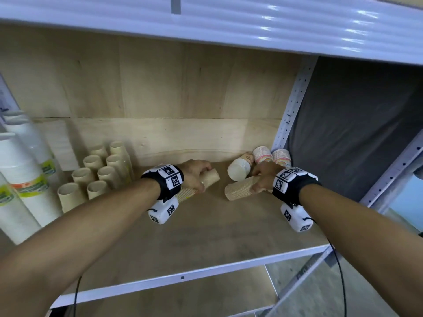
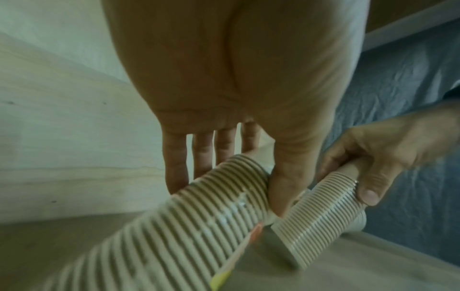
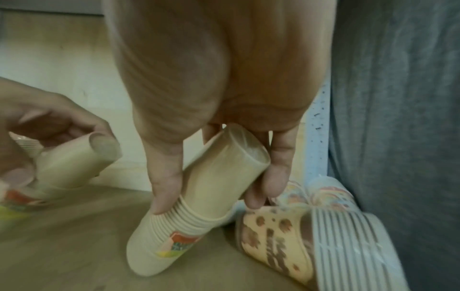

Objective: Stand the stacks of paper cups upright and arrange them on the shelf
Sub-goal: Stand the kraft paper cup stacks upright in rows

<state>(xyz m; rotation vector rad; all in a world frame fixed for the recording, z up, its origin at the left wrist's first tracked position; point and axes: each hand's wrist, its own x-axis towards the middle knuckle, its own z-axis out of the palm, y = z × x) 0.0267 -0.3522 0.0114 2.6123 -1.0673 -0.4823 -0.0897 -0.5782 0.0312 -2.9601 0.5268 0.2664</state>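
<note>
Two tan ribbed stacks of paper cups lie tilted on the wooden shelf point(image 1: 206, 236). My left hand point(image 1: 201, 179) grips the left stack point(image 1: 211, 178) near its closed end, thumb and fingers round it point(image 2: 211, 216). My right hand point(image 1: 258, 179) grips the right stack point(image 1: 239, 191), thumb on one side and fingers on the other point(image 3: 211, 187). Both stacks carry a coloured label. Several tan stacks point(image 1: 98, 172) stand upright at the back left.
Tall white cup stacks point(image 1: 25, 179) lean at the far left. A flower-printed stack point(image 3: 286, 246) and two pink-patterned stacks point(image 1: 272, 155) lie in the back right corner by the metal upright point(image 1: 290, 110). A grey cloth point(image 1: 354, 122) hangs to the right.
</note>
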